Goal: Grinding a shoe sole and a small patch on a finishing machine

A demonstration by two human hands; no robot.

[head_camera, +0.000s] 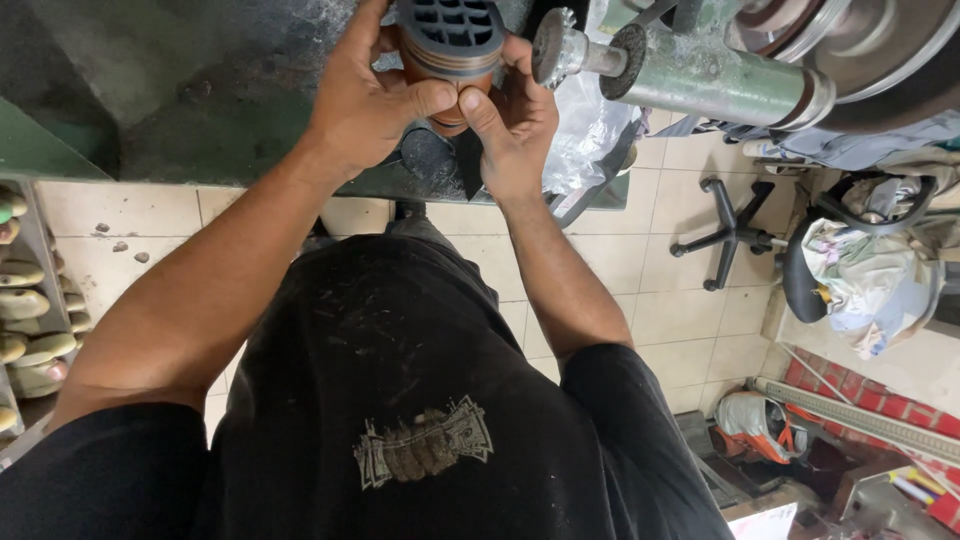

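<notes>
Pinching a shoe [450, 50] between your left hand [365, 95] and right hand [515, 120], thumbs pressed together, tread toward you, its length pointing away

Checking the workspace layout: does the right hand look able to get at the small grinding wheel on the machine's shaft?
Probably yes: the right hand grips the shoe sole right beside the grinding wheel, nothing between them.

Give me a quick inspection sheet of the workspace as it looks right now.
Surface: dark, dusty machine bench.
Job's things: shoe with dark lugged sole, sole facing the camera, beside the grinding wheel on a green spindle.
Clutter: plastic bag, shoe lasts on a rack, rags on a chair.
Grippers: left hand and right hand both grip the shoe.
Cables: nothing seen.
Surroundings: tiled floor, chair base.
</notes>
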